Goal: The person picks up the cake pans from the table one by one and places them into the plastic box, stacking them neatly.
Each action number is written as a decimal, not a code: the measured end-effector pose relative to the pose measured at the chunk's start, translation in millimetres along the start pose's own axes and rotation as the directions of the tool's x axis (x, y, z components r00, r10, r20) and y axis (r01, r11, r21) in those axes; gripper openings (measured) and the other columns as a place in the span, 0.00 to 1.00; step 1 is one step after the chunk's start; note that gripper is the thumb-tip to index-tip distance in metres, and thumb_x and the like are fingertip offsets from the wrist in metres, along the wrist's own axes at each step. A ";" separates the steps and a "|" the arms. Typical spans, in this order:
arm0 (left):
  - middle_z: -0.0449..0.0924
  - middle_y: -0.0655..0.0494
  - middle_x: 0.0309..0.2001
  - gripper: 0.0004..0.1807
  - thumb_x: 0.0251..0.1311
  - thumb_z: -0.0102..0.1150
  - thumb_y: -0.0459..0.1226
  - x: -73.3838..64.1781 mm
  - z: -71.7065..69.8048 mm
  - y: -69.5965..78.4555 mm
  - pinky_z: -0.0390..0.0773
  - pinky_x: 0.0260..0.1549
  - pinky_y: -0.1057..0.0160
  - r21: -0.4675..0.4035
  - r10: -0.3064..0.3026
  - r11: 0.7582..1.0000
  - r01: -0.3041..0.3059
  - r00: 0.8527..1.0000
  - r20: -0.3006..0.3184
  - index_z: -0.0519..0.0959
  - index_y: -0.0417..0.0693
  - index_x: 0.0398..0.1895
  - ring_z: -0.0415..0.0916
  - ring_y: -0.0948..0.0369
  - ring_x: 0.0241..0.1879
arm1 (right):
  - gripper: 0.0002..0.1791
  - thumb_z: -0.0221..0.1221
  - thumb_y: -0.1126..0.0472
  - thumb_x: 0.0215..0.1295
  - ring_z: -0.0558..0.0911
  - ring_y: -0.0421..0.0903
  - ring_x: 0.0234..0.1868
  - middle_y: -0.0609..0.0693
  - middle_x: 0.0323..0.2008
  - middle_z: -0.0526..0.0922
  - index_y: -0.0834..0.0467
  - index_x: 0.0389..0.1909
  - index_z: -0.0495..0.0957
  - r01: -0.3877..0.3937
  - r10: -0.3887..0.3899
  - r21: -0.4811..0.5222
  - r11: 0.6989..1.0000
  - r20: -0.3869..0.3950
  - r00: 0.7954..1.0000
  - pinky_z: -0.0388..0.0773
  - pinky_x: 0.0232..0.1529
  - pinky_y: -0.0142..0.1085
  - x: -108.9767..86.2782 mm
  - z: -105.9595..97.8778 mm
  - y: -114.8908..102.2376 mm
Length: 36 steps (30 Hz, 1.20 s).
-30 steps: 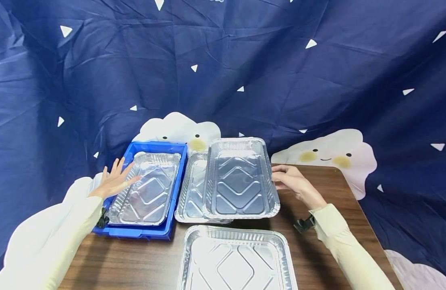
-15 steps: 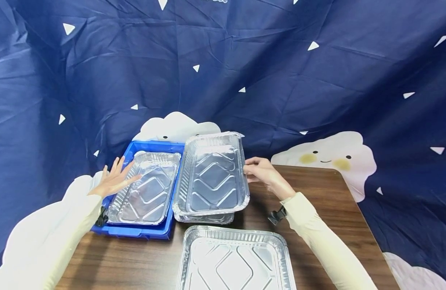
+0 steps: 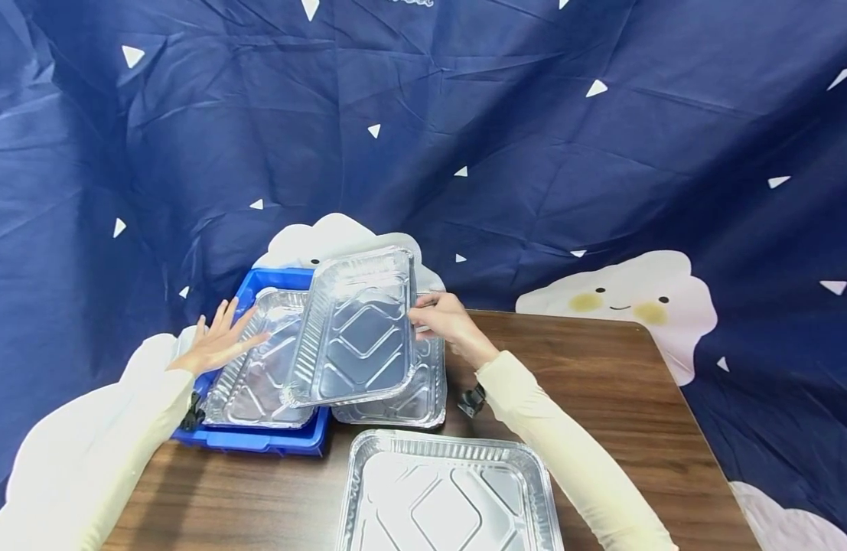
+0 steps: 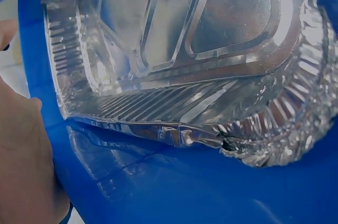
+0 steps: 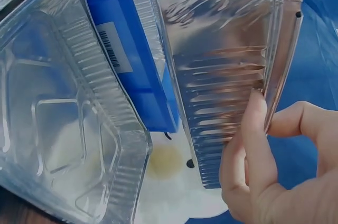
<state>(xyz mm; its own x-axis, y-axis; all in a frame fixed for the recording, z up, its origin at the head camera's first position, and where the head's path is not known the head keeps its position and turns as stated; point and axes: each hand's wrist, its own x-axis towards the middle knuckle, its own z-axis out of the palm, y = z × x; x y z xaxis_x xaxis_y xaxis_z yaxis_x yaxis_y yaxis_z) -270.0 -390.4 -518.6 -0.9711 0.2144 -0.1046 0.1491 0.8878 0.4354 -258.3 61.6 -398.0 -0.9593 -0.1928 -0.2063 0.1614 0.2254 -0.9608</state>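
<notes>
My right hand (image 3: 454, 325) pinches the right rim of an aluminium foil tray (image 3: 361, 337), thumb on one side and fingers on the other in the right wrist view. The raised tray tilts and partly covers both the blue bin (image 3: 247, 439) and the tray beside it. Inside the bin lies another foil tray (image 3: 268, 375), its right part hidden from the head view. My left hand (image 3: 216, 344) has its fingers spread at the bin's left side. The left wrist view shows that hand (image 4: 24, 155) next to the bin's blue wall (image 4: 200, 192).
A foil tray (image 3: 423, 398) sits on the wooden table (image 3: 568, 375) just right of the bin. Nearer the front lies a further foil tray (image 3: 447, 509), cut off by the frame. A dark blue patterned cloth (image 3: 423, 115) hangs behind the table.
The right hand has carried the pinched tray leftward, from above the tray beside the bin to partly over the bin. My left hand has stayed in place.
</notes>
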 end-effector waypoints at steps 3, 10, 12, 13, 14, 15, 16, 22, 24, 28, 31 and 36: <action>0.25 0.30 0.84 0.51 0.74 0.51 0.63 -3.5 -2.0 6.2 0.18 0.68 0.24 -0.008 -0.002 1.000 0.002 1.000 -0.007 0.48 0.42 0.86 0.21 0.32 0.81 | 0.19 0.61 0.68 0.63 0.84 0.43 0.33 0.54 0.34 0.84 0.71 0.54 0.75 -0.010 0.010 -0.006 1.000 -0.003 1.000 0.87 0.35 0.33 3.7 10.1 -1.4; 0.23 0.31 0.83 0.51 0.76 0.46 0.64 1.0 3.7 -6.5 0.16 0.67 0.24 -0.019 0.003 1.000 -0.003 1.000 0.005 0.45 0.42 0.86 0.17 0.33 0.81 | 0.19 0.60 0.69 0.61 0.84 0.42 0.30 0.54 0.32 0.84 0.72 0.53 0.75 -0.015 0.015 -0.021 1.000 0.005 1.000 0.88 0.36 0.35 14.3 37.3 -0.8; 0.22 0.31 0.83 0.50 0.77 0.44 0.64 4.1 5.4 -12.9 0.15 0.67 0.24 -0.031 0.011 0.999 -0.011 1.000 0.008 0.44 0.43 0.87 0.15 0.34 0.81 | 0.18 0.60 0.70 0.60 0.84 0.41 0.29 0.54 0.32 0.84 0.71 0.52 0.76 -0.016 0.016 -0.022 1.000 -0.009 1.000 0.88 0.35 0.34 17.0 46.0 0.8; 0.22 0.31 0.83 0.49 0.77 0.44 0.64 4.9 5.8 -14.7 0.15 0.67 0.24 -0.036 0.015 0.999 -0.014 1.000 0.007 0.44 0.43 0.87 0.15 0.34 0.81 | 0.17 0.60 0.70 0.59 0.83 0.41 0.28 0.55 0.31 0.84 0.70 0.51 0.76 -0.017 0.016 -0.020 1.000 -0.017 1.000 0.88 0.34 0.34 18.2 50.5 2.0; 0.22 0.32 0.84 0.49 0.77 0.43 0.64 5.6 6.2 -16.8 0.15 0.66 0.24 -0.044 0.017 0.999 -0.017 1.000 0.007 0.43 0.43 0.87 0.15 0.34 0.81 | 0.17 0.60 0.70 0.59 0.83 0.41 0.28 0.55 0.31 0.84 0.69 0.50 0.76 -0.017 0.017 -0.012 1.000 -0.022 1.000 0.87 0.33 0.33 19.3 54.9 2.7; 0.21 0.32 0.84 0.49 0.78 0.42 0.64 6.1 6.2 -18.1 0.15 0.66 0.24 -0.053 0.020 0.998 -0.019 1.000 0.005 0.43 0.43 0.87 0.14 0.35 0.81 | 0.16 0.60 0.71 0.59 0.83 0.42 0.27 0.55 0.30 0.84 0.69 0.49 0.76 -0.016 0.016 -0.001 1.000 -0.026 1.000 0.87 0.33 0.33 20.3 59.4 3.5; 0.22 0.32 0.84 0.48 0.78 0.41 0.63 6.4 6.1 -18.5 0.15 0.66 0.24 -0.058 0.019 0.998 -0.019 1.000 0.003 0.44 0.42 0.86 0.15 0.35 0.81 | 0.16 0.61 0.71 0.59 0.83 0.42 0.27 0.55 0.30 0.84 0.69 0.48 0.76 -0.015 0.015 0.007 1.000 -0.028 0.999 0.87 0.32 0.33 21.2 63.9 4.1; 0.23 0.32 0.84 0.49 0.79 0.37 0.65 7.5 4.7 -14.1 0.17 0.68 0.25 -0.026 0.003 1.000 -0.003 1.000 0.018 0.44 0.41 0.86 0.16 0.35 0.81 | 0.14 0.62 0.70 0.60 0.84 0.40 0.23 0.55 0.30 0.87 0.67 0.48 0.77 -0.026 0.026 -0.012 1.000 -0.022 0.999 0.87 0.31 0.32 25.5 87.7 5.5; 0.23 0.32 0.84 0.49 0.78 0.38 0.65 6.8 3.2 -9.5 0.18 0.68 0.24 -0.020 0.005 1.000 -0.005 1.000 0.019 0.44 0.41 0.86 0.17 0.34 0.81 | 0.14 0.62 0.70 0.61 0.84 0.40 0.21 0.56 0.31 0.88 0.67 0.48 0.78 -0.036 0.035 -0.029 0.999 -0.027 0.999 0.87 0.30 0.32 26.5 95.4 6.0; 0.25 0.31 0.84 0.50 0.77 0.42 0.64 4.2 1.9 -4.1 0.19 0.68 0.24 -0.023 0.010 1.000 -0.010 1.000 0.002 0.45 0.41 0.86 0.20 0.33 0.81 | 0.14 0.64 0.70 0.62 0.84 0.39 0.18 0.56 0.32 0.89 0.67 0.49 0.78 -0.051 0.050 -0.021 0.999 -0.031 0.998 0.86 0.30 0.31 27.4 112.0 9.7; 0.25 0.30 0.84 0.49 0.77 0.45 0.63 2.2 1.9 -2.8 0.19 0.68 0.24 -0.031 0.015 0.999 -0.015 1.000 -0.004 0.45 0.41 0.86 0.20 0.32 0.81 | 0.14 0.64 0.71 0.62 0.85 0.40 0.18 0.56 0.33 0.89 0.69 0.49 0.79 -0.054 0.054 0.016 0.998 -0.030 0.998 0.86 0.30 0.32 27.2 124.8 14.6; 0.25 0.31 0.84 0.50 0.77 0.43 0.64 2.6 3.2 -6.1 0.19 0.69 0.24 -0.015 -0.002 1.000 0.002 1.000 0.001 0.44 0.43 0.87 0.19 0.34 0.82 | 0.15 0.64 0.72 0.61 0.90 0.48 0.25 0.55 0.34 0.88 0.70 0.49 0.79 -0.057 0.060 0.048 0.997 -0.051 0.997 0.86 0.29 0.31 28.8 142.1 21.2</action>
<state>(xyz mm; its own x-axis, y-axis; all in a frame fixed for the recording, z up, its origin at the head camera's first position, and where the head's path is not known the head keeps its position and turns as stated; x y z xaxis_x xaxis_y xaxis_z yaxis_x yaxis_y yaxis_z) -272.8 -394.0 -524.4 -0.9711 0.2135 -0.1064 0.1447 0.8818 0.4489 -249.6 -74.8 -450.6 -0.9586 -0.1297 -0.2535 0.2270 0.1898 -0.9552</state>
